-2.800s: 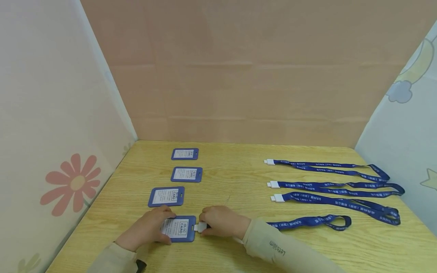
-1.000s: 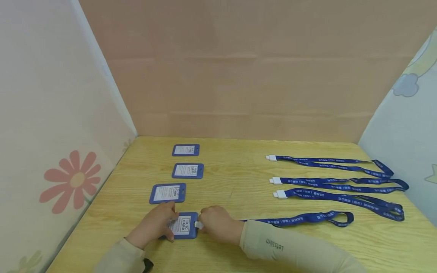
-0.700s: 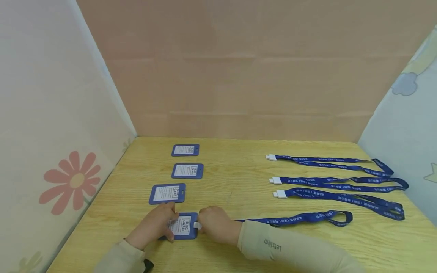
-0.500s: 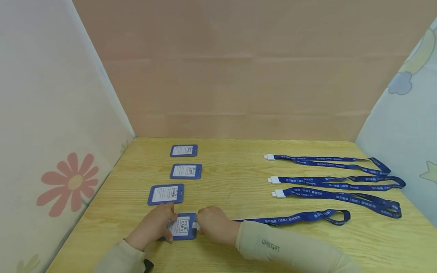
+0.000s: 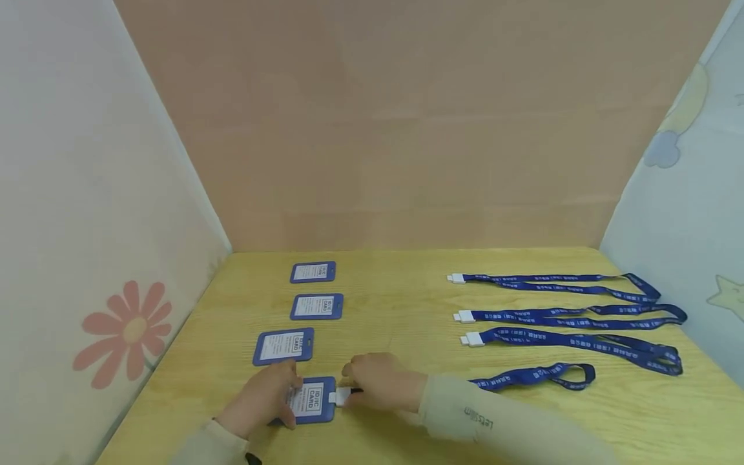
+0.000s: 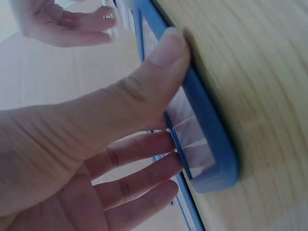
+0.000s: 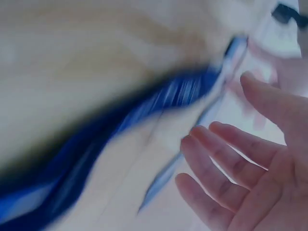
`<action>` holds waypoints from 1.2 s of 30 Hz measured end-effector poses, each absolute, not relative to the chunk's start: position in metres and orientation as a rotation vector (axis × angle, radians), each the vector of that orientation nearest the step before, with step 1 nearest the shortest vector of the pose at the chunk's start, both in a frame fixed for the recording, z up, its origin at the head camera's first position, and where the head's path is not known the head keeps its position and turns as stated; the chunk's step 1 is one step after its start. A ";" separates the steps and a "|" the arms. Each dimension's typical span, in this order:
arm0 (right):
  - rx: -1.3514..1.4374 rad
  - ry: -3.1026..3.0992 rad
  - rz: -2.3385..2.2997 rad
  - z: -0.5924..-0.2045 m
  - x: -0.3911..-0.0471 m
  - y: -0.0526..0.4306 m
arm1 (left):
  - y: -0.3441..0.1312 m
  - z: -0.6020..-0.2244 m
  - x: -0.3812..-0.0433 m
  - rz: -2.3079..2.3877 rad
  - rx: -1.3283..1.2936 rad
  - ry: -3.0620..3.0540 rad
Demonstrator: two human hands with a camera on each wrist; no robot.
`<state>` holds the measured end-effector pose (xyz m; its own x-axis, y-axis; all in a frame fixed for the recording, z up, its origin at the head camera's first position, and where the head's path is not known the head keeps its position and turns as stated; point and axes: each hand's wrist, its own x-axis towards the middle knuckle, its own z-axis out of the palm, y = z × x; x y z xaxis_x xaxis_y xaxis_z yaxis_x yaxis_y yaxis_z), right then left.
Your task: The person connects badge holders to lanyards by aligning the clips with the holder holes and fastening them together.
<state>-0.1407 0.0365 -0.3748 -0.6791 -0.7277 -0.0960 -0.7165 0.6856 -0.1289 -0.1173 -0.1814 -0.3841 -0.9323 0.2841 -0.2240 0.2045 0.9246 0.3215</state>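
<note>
My left hand grips the nearest blue ID card holder by its edges, flat on the table. In the left wrist view its thumb presses one long edge of the holder and its fingertips touch the opposite edge. A white clip sits at the holder's slotted end, joined to a blue lanyard. My right hand hovers beside the clip. The right wrist view shows the fingers of that hand loose and apart, with the strap beyond them and nothing between.
Three more blue card holders lie in a column at the left of the table. Three more blue lanyards with white clips lie at the right. Fabric-covered walls enclose the back and sides.
The right hand has loosened from the clip and shifted slightly right, so the clip now shows at the holder's end. The left hand keeps its hold. The head view has tilted a little.
</note>
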 end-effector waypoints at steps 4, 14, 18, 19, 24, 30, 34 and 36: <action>-1.104 2.853 -0.265 -0.369 -0.155 0.084 | -0.185 -0.390 -0.112 0.432 0.387 2.843; -0.784 2.843 -0.422 -0.376 -0.201 0.204 | -0.199 -0.386 -0.102 0.428 0.322 2.861; -0.685 2.790 -0.491 -0.387 -0.210 0.226 | -0.197 -0.384 -0.103 0.420 0.342 2.848; -0.665 2.776 -0.506 -0.389 -0.212 0.229 | -0.196 -0.384 -0.104 0.416 0.347 2.844; -0.640 2.760 -0.510 -0.392 -0.213 0.235 | -0.191 -0.382 -0.107 0.412 0.371 2.835; -0.598 2.810 -0.462 -0.388 -0.213 0.245 | -0.186 -0.381 -0.114 0.424 0.390 2.824; -0.612 2.826 -0.446 -0.387 -0.215 0.250 | -0.186 -0.379 -0.116 0.467 0.384 2.793; -0.611 2.823 -0.445 -0.387 -0.215 0.252 | -0.188 -0.377 -0.117 0.488 0.374 2.787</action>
